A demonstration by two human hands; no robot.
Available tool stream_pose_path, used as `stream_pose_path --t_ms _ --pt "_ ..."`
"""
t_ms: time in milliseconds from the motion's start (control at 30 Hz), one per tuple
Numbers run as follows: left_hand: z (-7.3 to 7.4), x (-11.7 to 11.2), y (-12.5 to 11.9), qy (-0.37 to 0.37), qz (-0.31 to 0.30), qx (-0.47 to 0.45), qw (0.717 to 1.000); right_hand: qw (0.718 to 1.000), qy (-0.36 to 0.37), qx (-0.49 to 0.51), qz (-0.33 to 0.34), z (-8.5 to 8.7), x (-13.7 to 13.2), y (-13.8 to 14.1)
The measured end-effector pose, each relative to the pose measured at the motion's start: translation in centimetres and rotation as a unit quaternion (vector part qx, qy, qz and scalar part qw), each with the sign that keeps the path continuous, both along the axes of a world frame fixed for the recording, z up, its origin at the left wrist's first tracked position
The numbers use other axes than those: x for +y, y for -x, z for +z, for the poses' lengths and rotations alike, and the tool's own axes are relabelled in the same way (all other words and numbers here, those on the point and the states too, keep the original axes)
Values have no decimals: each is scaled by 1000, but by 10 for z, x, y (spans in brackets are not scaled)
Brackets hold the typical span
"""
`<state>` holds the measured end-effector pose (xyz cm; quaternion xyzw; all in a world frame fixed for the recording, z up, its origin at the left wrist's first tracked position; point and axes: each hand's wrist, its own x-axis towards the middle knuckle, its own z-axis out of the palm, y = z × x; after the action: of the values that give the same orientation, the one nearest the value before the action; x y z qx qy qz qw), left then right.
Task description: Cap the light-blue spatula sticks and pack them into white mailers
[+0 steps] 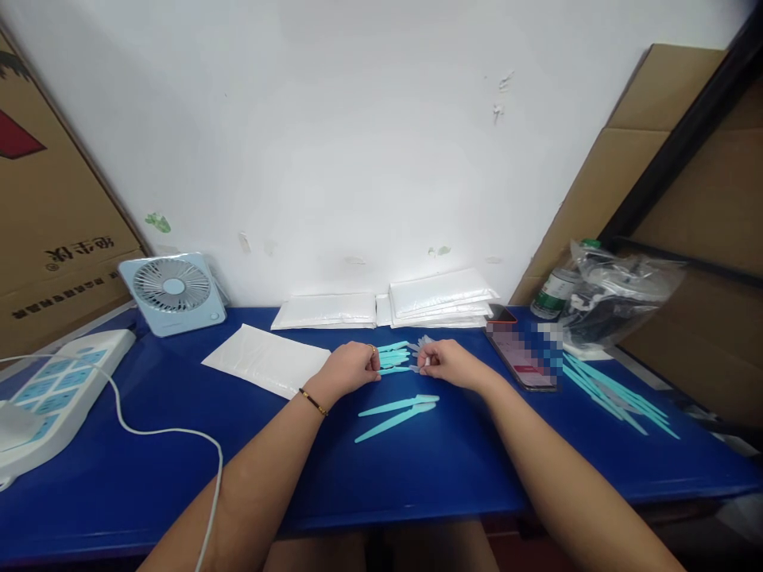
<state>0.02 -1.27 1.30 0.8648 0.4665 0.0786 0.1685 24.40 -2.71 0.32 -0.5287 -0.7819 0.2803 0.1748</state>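
Observation:
My left hand [349,367] is closed around a small bundle of turquoise plastic sticks [394,357] with clear capped ends. It holds them level above the blue table [417,469]. My right hand [448,362] meets the bundle's right end, fingers pinched on the clear tips. Two more turquoise sticks [398,411] lie loose on the table just in front of both hands. A flat white pouch [265,359] lies to the left of my left hand.
Stacks of white pouches [441,298] sit along the wall. A phone [521,357] and a heap of turquoise sticks [613,391] lie at right, beside a bottle [553,292] and plastic bag [620,295]. A small fan [172,292] and power strip [53,389] with cable stand left.

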Motion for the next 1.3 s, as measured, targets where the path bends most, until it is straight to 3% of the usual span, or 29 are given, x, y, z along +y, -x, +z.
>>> stream_pose_path --t_ms 400,667,733,900,1067,1300 --pt "-1 0 -1 -4 -5 -2 1000 999 -15 24 16 -4 0 6" --pt "-7 -8 -10 11 -59 -27 998 995 51 38 76 5 -7 2" --pt "-6 -8 -10 -4 -56 -39 998 998 23 25 59 6 -4 -5" --pt "-7 2 -5 -119 -1 -12 993 989 -139 -40 -20 -4 9 -13" --pt "-8 6 -5 -117 -7 23 993 985 -156 -77 12 -10 14 -9" --pt "-10 7 -2 -74 27 -21 997 987 -148 -38 39 -4 7 -9"
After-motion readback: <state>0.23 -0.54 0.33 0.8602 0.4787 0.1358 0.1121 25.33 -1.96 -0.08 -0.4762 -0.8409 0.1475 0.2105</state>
